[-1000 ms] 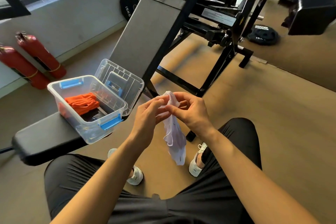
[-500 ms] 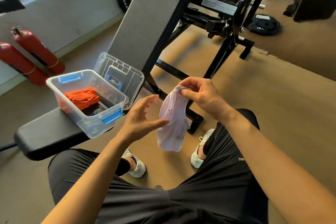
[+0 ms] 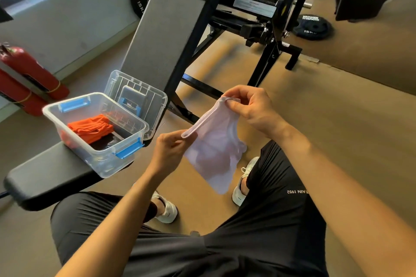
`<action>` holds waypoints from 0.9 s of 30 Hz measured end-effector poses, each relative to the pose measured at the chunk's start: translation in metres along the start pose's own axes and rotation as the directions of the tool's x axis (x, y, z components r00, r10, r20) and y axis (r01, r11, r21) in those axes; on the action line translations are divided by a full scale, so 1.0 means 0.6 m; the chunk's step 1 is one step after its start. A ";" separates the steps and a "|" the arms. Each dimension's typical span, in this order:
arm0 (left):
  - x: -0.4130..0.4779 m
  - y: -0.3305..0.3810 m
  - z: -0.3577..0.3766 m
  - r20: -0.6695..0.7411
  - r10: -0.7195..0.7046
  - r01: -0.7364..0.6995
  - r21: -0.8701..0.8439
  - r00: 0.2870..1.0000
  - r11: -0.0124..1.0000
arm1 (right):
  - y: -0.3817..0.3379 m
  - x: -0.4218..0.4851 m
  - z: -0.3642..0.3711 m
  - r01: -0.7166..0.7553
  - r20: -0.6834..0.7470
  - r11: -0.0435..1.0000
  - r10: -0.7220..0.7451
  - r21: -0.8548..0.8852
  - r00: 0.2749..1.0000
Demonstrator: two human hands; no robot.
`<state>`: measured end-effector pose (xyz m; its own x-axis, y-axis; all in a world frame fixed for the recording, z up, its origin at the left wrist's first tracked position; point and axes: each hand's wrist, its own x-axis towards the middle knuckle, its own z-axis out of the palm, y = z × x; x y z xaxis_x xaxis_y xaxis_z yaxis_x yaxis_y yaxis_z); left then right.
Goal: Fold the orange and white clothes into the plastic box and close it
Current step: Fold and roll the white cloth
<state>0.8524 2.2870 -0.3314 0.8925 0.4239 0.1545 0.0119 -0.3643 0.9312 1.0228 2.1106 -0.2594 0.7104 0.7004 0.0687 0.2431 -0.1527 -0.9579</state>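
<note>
A small white garment [image 3: 213, 150] hangs in the air over my knees, stretched by its top edge. My left hand [image 3: 167, 150] pinches its lower left corner and my right hand [image 3: 252, 108] pinches its upper right corner. To the left, a clear plastic box [image 3: 126, 159] with blue latches stands open on a black bench pad [image 3: 45, 177]. A folded orange garment [image 3: 90, 129] lies inside the box. The clear lid [image 3: 137, 96] leans upright behind the box against the bench back.
A grey inclined bench back [image 3: 162, 33] and black steel frame [image 3: 267, 63] rise ahead. Two red fire extinguishers [image 3: 24, 78] lie by the wall at left. A black weight plate [image 3: 314, 27] lies on the brown floor at the far right. My white shoes [image 3: 166, 209] show below.
My hands have drawn apart. The left hand, open half a second ago, now pinches the white garment's edge, and the bunched cloth is spread out between both hands.
</note>
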 end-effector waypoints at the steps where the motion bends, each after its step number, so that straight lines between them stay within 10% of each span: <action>1: 0.004 0.005 -0.008 0.013 -0.050 0.051 -0.085 0.999 0.995 | 0.002 0.002 -0.004 0.006 -0.005 1.000 -0.006 -0.023 1.000; 16: 0.084 0.019 -0.039 -0.070 -0.273 0.258 -0.174 0.959 0.950 | -0.019 0.003 -0.014 0.198 0.312 0.845 -0.040 -0.496 0.949; 27: 0.097 0.047 -0.048 -0.103 -0.365 0.356 -0.098 0.925 0.929 | -0.018 0.007 0.027 0.109 0.106 0.929 -0.076 -0.354 0.991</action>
<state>0.8917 2.3249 -0.2865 0.7751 0.6104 -0.1629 0.2840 -0.1063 0.9529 1.0124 2.1267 -0.2535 0.6154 0.7803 0.1114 0.5371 -0.3117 -0.7838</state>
